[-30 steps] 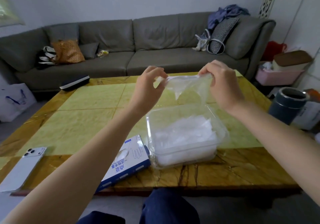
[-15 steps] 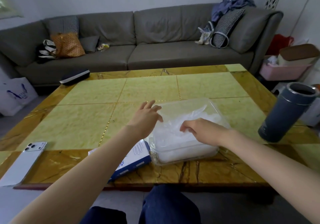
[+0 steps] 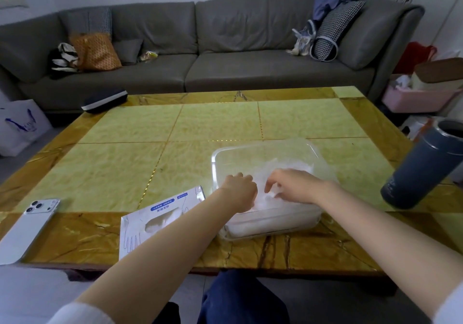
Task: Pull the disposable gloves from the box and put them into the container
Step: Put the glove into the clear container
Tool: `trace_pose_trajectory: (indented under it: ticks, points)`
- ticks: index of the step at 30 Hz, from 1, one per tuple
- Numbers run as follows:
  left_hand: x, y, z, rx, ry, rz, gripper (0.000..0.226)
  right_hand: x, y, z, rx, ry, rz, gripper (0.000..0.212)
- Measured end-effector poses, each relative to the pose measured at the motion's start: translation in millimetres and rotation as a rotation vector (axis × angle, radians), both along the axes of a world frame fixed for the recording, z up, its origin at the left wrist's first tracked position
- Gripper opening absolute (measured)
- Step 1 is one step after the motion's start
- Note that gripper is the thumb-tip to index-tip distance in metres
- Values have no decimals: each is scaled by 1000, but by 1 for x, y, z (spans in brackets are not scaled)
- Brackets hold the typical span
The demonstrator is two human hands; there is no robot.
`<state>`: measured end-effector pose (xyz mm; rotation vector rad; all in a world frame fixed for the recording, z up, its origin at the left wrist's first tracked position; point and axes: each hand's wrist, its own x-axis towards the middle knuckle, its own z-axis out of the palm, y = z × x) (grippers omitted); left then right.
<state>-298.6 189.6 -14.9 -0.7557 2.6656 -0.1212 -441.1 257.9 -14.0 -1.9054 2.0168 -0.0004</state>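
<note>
Fingers (image 3: 273, 176): on the right hand (image 3: 297, 185) they bend down and pinch a fold of the gloves (image 3: 264, 199); on the left hand (image 3: 239, 192) they curl under, knuckles up, in the pile, and I cannot tell whether they grasp anything.
Gloves: white crumpled heap inside the container (image 3: 265, 145), under both hands.
Container: clear, rectangular, open-topped, on the near right part of the bench (image 3: 125, 168).
Box (image 3: 162, 213): white and blue, lying flat just left of the container, partly under the left forearm.
Bench: yellow-green stone panels with a brown border.
Around: phone (image 3: 27, 231) face down at the near left; dark flask (image 3: 423, 168) at the right, apart from the container; grey sofa (image 3: 200, 60) beyond the far edge.
</note>
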Motion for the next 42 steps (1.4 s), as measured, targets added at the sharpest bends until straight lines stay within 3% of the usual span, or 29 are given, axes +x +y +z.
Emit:
trace_pose_trajectory:
  ticks: [5, 9, 13, 18, 24, 28, 33, 35, 38, 42]
  points:
    - [-5, -6, -4, 35, -72, 36, 39, -15, -7, -8, 146, 262, 59, 62]
    - [-9, -12, -9, 95, -153, 95, 51, -29, -12, -21, 218, 356, 58, 65]
    - [-11, -16, -17, 170, -187, 121, 66, -29, -17, -26, 312, 290, 55, 72]
    - [-12, -17, -19, 178, -230, 149, 70, -28, -17, -25, 337, 245, 55, 68]
    - [-12, -13, -4, 63, -215, 85, 41, -24, -7, -3, 293, 115, -54, 56]
    - [-2, -8, 18, -52, -75, 23, 47, -11, -3, 31, 160, 98, -123, 47]
    - [48, -5, 38, -79, 538, 98, 39, 45, 4, 50, -350, 95, -14, 34]
    - [80, -5, 36, -91, 666, 197, 36, 72, 4, 47, -512, 43, 66, 32]
    - [129, -8, 18, -41, 635, 386, 35, 111, 1, 33, -607, -11, 204, 30]
    - [180, -6, -14, 52, 462, 579, 40, 157, -9, 9, -551, -69, 334, 31]
